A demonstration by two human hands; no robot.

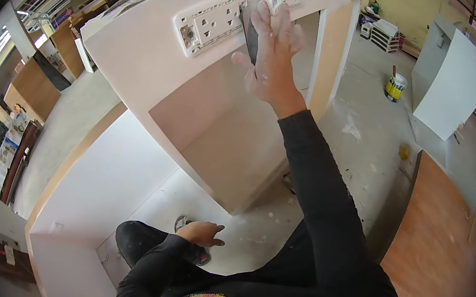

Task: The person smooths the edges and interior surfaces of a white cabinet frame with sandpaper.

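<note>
Since even pressure likely helps, the right hand [276,60] splays its fingers over the pad [251,37]; the left hand [200,233] is half-open, empty.

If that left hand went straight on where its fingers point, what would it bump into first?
The left hand would probably meet the person's own right leg first, though depth is unclear from this one view.

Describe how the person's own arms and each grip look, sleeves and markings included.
The right sleeve and left sleeve are long, plain black fabric ending near the wrists. The right grip, a bare hand, has pale dust on it; the left grip is also bare, no ring visible.
</note>
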